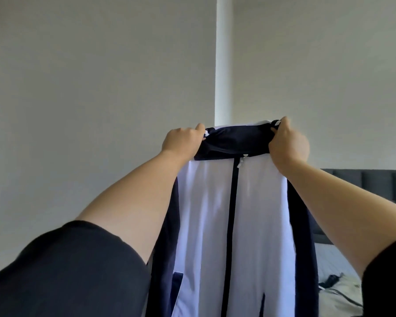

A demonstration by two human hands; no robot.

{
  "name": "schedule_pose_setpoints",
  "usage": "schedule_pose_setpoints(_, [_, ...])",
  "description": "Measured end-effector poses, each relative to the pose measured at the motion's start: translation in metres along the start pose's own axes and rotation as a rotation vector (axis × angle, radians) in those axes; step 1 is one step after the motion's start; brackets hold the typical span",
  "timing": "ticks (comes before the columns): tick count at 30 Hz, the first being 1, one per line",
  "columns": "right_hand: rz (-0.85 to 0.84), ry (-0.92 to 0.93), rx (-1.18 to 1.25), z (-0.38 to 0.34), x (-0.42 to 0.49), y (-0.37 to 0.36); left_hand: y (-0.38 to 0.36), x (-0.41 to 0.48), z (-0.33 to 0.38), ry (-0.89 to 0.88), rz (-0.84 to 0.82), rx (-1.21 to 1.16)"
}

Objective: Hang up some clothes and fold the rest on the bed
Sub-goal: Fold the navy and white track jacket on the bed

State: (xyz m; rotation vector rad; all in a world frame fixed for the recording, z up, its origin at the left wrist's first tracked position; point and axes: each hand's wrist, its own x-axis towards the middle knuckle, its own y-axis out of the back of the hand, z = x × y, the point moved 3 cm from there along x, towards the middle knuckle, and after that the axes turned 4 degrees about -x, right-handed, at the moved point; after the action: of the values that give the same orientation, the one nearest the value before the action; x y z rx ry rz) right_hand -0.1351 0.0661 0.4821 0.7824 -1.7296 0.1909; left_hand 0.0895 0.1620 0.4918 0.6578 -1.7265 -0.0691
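Jacket [215, 213] is held up in the air and spans between both hands. Collar is up, the hem drops below the frame, so the long axis is vertical. The closed zipper [232, 202] faces the wearer. Left hand [183, 139] and right hand [288, 145] each clench a collar end. Looks like the spread-out step. Next it needs a hanger (none in view) or laying flat on the bed [336, 259], below the right hand.

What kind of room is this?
Probably a bedroom: padded headboard at right, bed below it with clothes lying on it, plain wall. The left hand and right hand hold up a jacket.
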Motion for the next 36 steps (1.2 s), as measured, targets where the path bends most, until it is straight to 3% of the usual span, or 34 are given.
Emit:
schedule_pose_setpoints(3, [0.073,0.003,-0.083,0.030,0.012,0.043,0.014,0.021,0.038,-0.031,0.086,-0.064])
schedule_pose_setpoints(5, [0.116,0.023,-0.148,0.054,0.021,0.068,0.019,0.035,0.064,0.010,0.094,-0.249])
schedule_pose_setpoints(10, [0.094,0.145,-0.394,0.114,0.017,0.082,-0.019,0.041,0.129,0.187,-0.154,-0.777])
schedule_pose_setpoints(16, [-0.394,0.053,-0.548,0.225,-0.058,-0.007,-0.146,-0.037,0.224,0.346,-0.705,-0.942])
schedule_pose_setpoints(19, [-0.551,-0.050,-0.504,0.284,-0.115,-0.063,-0.216,-0.097,0.269,0.436,-0.862,-0.893])
schedule_pose_setpoints(24, [-0.788,-0.304,-0.546,0.354,-0.209,-0.145,-0.309,-0.187,0.320,0.477,-0.963,-0.651])
schedule_pose_setpoints(27, [-0.829,-0.492,-0.477,0.381,-0.254,-0.185,-0.353,-0.230,0.336,0.587,-1.049,-0.683])
schedule_pose_setpoints(32, [-0.926,-0.728,-0.296,0.409,-0.301,-0.243,-0.409,-0.272,0.349,1.141,-1.179,-1.060])
schedule_pose_setpoints(36, [-0.789,-0.542,-0.248,0.406,-0.269,-0.279,-0.448,-0.242,0.359,1.205,-1.038,-1.394])
